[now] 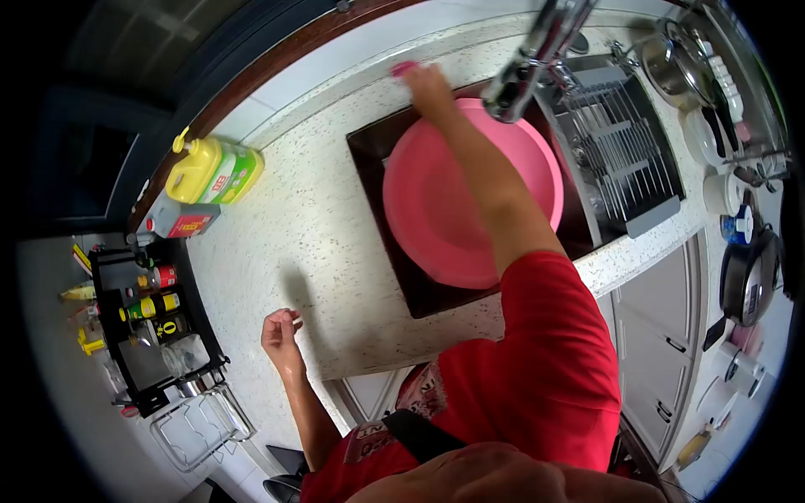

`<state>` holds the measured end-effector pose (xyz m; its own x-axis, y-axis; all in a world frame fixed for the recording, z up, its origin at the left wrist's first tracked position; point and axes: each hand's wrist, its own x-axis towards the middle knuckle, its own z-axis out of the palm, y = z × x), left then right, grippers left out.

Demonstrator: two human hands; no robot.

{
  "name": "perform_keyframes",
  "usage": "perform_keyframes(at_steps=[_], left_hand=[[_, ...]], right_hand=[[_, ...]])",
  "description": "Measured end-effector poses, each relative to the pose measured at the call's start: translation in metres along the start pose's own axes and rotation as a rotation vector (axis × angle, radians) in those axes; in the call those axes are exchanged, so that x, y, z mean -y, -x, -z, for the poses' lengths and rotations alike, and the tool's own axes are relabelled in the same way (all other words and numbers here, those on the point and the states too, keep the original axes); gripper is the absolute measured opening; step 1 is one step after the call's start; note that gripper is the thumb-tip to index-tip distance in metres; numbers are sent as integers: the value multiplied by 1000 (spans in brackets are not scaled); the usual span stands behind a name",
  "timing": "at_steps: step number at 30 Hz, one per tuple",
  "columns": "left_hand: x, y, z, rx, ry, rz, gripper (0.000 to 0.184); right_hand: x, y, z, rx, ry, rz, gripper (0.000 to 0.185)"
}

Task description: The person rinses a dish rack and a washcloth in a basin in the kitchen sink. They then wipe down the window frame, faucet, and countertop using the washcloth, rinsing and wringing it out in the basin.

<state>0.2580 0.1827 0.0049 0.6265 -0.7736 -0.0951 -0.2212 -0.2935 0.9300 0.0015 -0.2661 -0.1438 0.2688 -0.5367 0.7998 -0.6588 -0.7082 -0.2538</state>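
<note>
My right hand [426, 85] reaches across the sink to the strip of counter at the back wall, its fingers closed on a small pink cloth-like piece [404, 69]. The piece is blurred and mostly covered by the fingers. Under my forearm, a large round pink basin [428, 210] sits in the dark sink [369, 151]. My left hand [281, 334] hovers over the speckled counter [277, 226] near its front edge, fingers loosely bent and slightly apart, with nothing visible in it.
A chrome faucet [524, 75] stands over the basin's back right side. Right of the basin is a metal dish rack [616, 151]. A yellow detergent jug [218, 172] and a grey bottle [186, 221] stand back left. A black rack [117, 327] of bottles is at far left; pots [675, 75] line the right.
</note>
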Motion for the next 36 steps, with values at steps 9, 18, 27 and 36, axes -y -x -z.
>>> perform_keyframes(at_steps=[9,18,27,36], left_hand=[[-14,22,-75,93,38,60,18],[-74,54,-198,287,140,-12,14],[-63,89,-195,179,193,19,17],[-29,94,-120,6,134,143,15]], right_hand=[[-78,82,156,425,764,-400,32],[26,222,358,647,589,-340,40],[11,131,396,556,-473,-802,19],[-62,45,158,-242,122,-497,22]])
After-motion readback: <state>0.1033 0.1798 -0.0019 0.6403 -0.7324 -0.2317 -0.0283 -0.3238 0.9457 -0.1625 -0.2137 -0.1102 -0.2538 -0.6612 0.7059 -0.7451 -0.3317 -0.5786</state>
